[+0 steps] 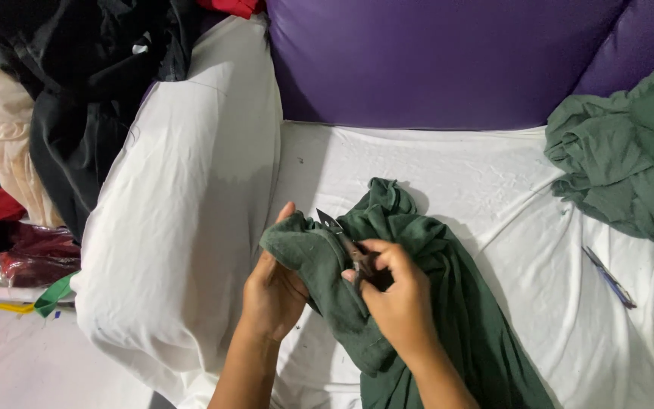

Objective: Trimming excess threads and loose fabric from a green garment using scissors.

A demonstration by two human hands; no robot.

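1. Far left, a heap of black clothes (92,91) waits beside a white-covered cushion (191,197).
2. Your left hand (272,291) is closed around a fold of the dark green garment (418,303), lying mid-frame on the white sheet (456,167).
3. Your right hand (399,299) pinches small thread snips (340,233), blades at the fold; trimming looks underway, not finished.
4. Right, another green pile (630,167) and a blue pen-like tool (609,277) lie untouched.

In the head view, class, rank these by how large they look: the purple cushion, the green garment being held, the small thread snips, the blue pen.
1. Purple cushion
2. Green garment
3 and 4. Blue pen and thread snips: unsure, since the right hand hides part of the snips.
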